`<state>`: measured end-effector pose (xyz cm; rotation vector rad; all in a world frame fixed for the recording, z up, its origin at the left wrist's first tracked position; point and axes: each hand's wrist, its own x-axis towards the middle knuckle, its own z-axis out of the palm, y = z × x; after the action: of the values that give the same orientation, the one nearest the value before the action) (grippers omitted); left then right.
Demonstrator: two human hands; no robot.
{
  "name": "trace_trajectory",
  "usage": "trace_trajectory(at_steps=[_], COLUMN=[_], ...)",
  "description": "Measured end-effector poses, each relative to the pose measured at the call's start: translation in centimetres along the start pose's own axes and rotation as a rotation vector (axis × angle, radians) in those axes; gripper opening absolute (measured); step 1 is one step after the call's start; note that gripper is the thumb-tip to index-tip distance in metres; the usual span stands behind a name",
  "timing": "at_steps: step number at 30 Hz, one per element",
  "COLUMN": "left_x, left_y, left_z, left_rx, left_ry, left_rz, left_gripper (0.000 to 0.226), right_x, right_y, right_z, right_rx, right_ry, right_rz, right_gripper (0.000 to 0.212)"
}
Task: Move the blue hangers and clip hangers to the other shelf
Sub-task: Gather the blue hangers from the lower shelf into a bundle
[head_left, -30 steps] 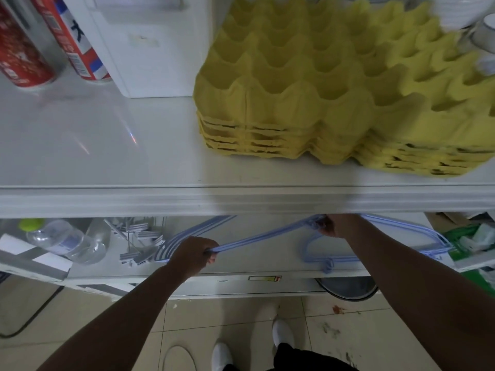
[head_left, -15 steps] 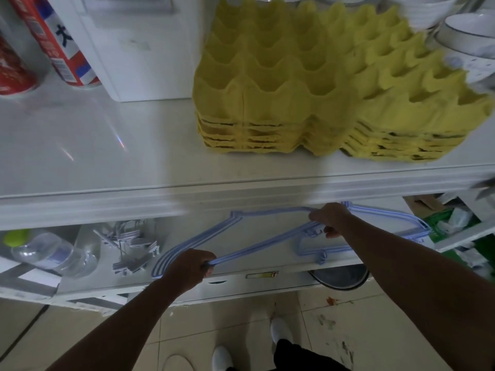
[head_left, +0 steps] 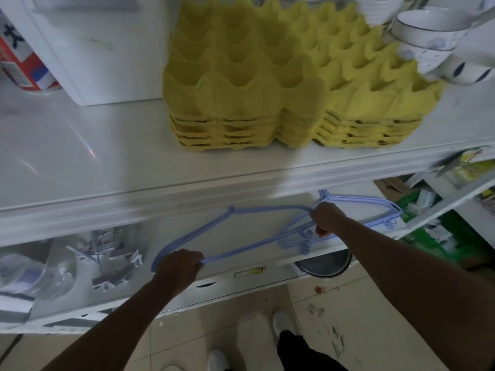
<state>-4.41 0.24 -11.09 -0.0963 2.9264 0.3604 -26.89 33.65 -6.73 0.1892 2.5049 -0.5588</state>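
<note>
A bundle of blue hangers (head_left: 249,249) lies across the lower shelf (head_left: 235,283). My left hand (head_left: 179,267) grips its left corner, near the shelf's front edge. My right hand (head_left: 327,219) is closed on the bundle's right end. Just behind and right of that hand lie more blue hangers (head_left: 375,207), reaching toward the shelf's right end. A heap of grey-white clip hangers (head_left: 109,259) rests on the same shelf, left of my left hand and untouched.
The upper shelf (head_left: 107,167) carries stacked yellow egg trays (head_left: 281,84), a white box (head_left: 88,46), a red-and-blue can (head_left: 21,62) and white bowls (head_left: 434,41). Clear plastic bottles (head_left: 32,274) lie at the lower left. Green packaging (head_left: 442,236) sits at right; tiled floor below.
The blue hanger bundle has come forward from under the upper shelf, showing its whole outline. Both hands moved with it, and the view has tilted.
</note>
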Motion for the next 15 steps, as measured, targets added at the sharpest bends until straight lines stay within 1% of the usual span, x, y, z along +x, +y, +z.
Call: trace_trajectory(at_steps=[6, 9, 12, 13, 15], left_x=[3.5, 6.0, 8.5, 9.3, 10.8], left_y=[4.5, 8.3, 13.0, 14.8, 18.2], left_z=[-1.0, -1.1, -0.4, -0.1, 0.6], left_rx=[0.04, 0.056, 0.042, 0.043, 0.047], left_ry=[0.062, 0.084, 0.068, 0.066, 0.068], left_rz=[0.031, 0.051, 0.023, 0.013, 0.023], left_gripper=[0.024, 0.026, 0.025, 0.024, 0.016], right_x=[2.4, 4.7, 6.4, 7.0, 8.4], right_y=[3.8, 6.8, 10.7, 11.9, 14.2], right_z=[-3.5, -6.3, -9.5, -10.5, -12.5], right_rx=[0.064, 0.076, 0.139, 0.123, -0.042], right_ry=[0.074, 0.118, 0.188, 0.195, 0.229], right_rz=[-0.039, -0.049, -0.043, -0.068, -0.124], right_gripper=[0.033, 0.035, 0.032, 0.033, 0.037])
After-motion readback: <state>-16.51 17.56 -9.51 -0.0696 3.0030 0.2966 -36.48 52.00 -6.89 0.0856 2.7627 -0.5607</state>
